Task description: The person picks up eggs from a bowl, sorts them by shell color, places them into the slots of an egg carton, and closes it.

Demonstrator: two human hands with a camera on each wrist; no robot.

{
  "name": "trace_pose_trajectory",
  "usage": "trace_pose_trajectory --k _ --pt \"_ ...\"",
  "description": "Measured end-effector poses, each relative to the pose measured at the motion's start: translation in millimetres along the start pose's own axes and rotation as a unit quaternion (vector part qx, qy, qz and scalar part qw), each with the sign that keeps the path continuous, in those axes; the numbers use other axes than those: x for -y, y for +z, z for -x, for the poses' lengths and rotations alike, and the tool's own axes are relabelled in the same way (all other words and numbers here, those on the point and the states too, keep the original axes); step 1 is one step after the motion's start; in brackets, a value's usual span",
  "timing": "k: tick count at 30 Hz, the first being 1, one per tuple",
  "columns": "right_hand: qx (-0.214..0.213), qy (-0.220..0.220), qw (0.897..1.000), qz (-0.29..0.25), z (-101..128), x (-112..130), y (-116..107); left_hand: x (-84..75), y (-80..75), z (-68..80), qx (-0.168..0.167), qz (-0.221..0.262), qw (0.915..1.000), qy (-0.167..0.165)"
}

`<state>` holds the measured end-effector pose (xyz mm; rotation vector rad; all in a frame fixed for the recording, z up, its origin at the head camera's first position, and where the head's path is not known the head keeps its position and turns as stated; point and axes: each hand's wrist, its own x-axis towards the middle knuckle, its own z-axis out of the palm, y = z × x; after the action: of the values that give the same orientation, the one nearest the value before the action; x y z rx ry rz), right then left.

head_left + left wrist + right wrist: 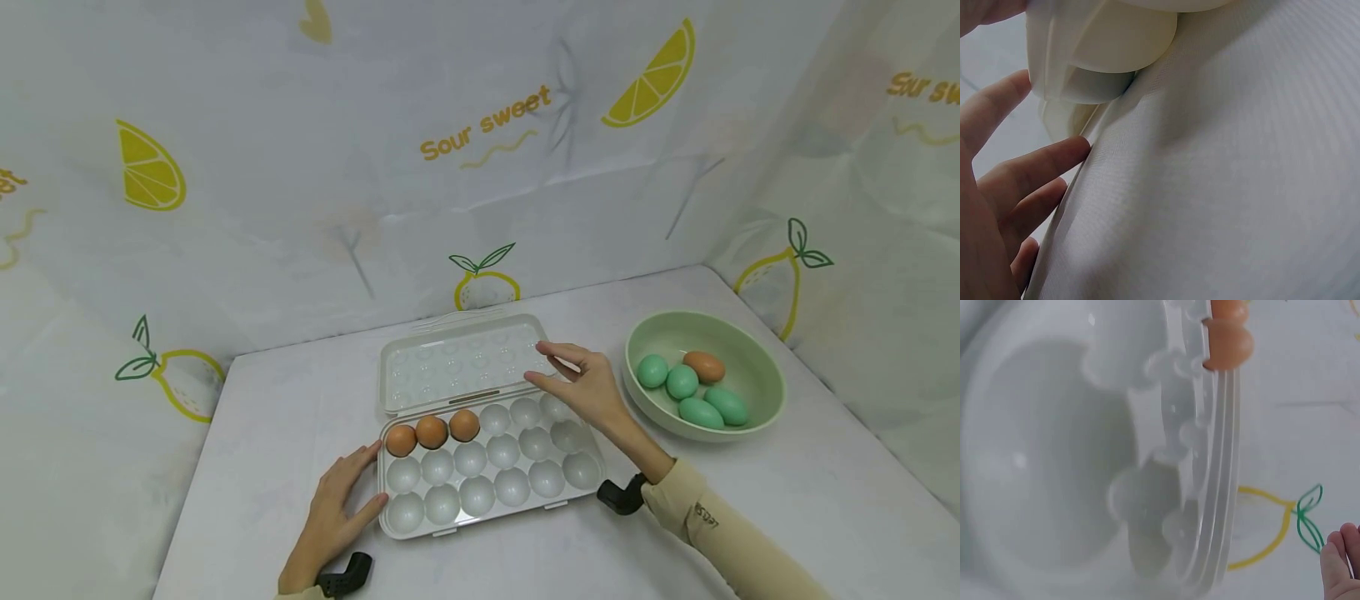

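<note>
Head view shows a white egg tray [495,492] lying near the middle of the table [787,517], closer to its front edge, with its clear lid [457,362] folded open flat behind it. Three brown eggs [432,432] sit side by side in the back row at the tray's left end; the other cups show bare. The left hand [337,508] rests on the table against the tray's left edge, fingers straight and relaxed, touching the rim and gripping nothing. The right hand [588,387] hovers over the tray's back right corner, where lid meets tray, fingers loosely extended and holding nothing. Near the table's right edge stands a pale green bowl [757,350], well apart from the tray, holding four green eggs [701,412] and one brown egg [703,365]. A lemon-printed backdrop [480,167] hangs behind and at both sides. Nothing lies between the right hand and the bowl.
</note>
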<state>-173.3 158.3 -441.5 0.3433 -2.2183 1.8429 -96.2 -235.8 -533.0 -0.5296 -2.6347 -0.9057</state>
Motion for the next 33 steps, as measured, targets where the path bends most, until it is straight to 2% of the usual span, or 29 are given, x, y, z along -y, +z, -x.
trace_pose_trajectory --k 7,15,19,22,28,33 --pt "-0.041 0.018 0.999 0.017 -2.4 -3.5 -41.3 -0.4 -0.1 -0.1 -0.004 0.001 1.0000 0.008" --pt "-0.061 0.046 0.996 0.040 2.3 -8.2 -91.3 -0.4 -0.9 0.2 -0.002 0.005 1.0000 0.006" --pt "-0.073 0.065 0.992 0.082 6.2 -12.5 -114.0 -1.2 -1.4 -0.1 -0.001 0.002 1.0000 0.002" --pt "-0.085 0.063 0.989 0.105 9.0 -15.4 -125.5 -1.4 -1.5 0.0 -0.001 0.001 1.0000 0.001" --pt "-0.095 0.043 0.989 0.100 12.8 -22.1 -143.0 -0.8 -1.2 1.1 -0.003 0.000 1.0000 0.003" --pt "-0.088 0.063 0.988 0.110 17.2 -27.7 -162.5 0.9 -0.2 1.2 -0.007 0.002 0.9999 0.011"
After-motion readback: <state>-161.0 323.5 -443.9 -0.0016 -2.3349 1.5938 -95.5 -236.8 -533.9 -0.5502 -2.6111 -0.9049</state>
